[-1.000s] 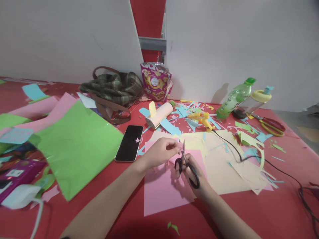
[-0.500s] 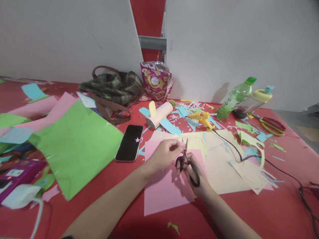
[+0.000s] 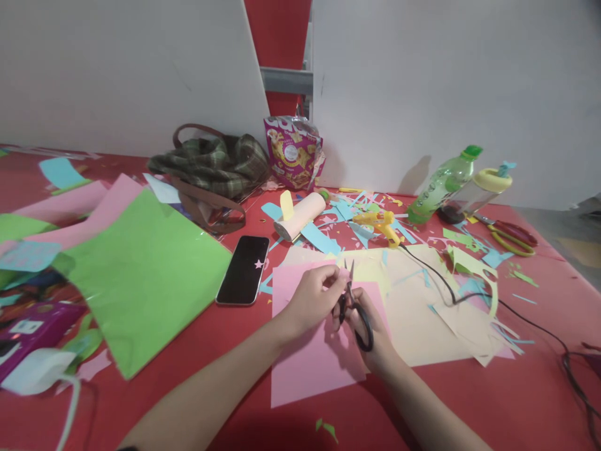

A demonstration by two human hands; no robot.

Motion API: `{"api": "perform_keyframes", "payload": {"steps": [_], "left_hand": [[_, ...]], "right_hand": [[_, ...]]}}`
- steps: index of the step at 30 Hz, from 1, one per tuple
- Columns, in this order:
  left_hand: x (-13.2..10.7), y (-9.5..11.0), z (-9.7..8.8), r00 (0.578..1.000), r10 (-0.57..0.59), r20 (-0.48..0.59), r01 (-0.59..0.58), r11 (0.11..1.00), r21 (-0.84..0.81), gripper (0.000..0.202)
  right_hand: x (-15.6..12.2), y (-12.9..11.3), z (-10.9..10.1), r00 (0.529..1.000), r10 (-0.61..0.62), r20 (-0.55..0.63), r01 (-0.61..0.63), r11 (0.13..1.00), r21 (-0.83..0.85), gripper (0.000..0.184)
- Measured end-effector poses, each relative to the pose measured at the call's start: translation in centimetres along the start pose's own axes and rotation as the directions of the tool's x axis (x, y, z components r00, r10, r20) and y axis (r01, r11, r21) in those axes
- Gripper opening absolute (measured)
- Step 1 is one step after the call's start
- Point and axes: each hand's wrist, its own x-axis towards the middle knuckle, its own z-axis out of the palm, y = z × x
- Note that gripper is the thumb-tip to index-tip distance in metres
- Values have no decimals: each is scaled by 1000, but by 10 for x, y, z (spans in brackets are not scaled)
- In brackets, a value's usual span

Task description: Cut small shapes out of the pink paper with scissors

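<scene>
Gripping open metal scissors with black handles (image 3: 350, 289), the right hand (image 3: 379, 343) is just beside the left hand (image 3: 313, 295), which pinches a small pink paper piece (image 3: 345, 274) above a flat pink paper sheet (image 3: 310, 376). A slip could nip the left hand, because it's so close.

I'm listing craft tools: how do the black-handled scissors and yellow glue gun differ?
The scissors are in the right hand; the glue gun lies among paper scraps. The scissors are black and metallic; the glue gun is mostly yellow. The glue gun trails a black cord; the scissors have none. Both are handheld.
</scene>
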Motion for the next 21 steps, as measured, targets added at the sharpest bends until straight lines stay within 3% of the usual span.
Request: {"api": "perform_keyframes", "payload": {"steps": [21], "left_hand": [[-3, 2, 5, 999, -32, -34, 32, 999, 1, 33]], "right_hand": [[-1, -1, 2, 999, 23, -41, -26, 998, -65, 18]]}}
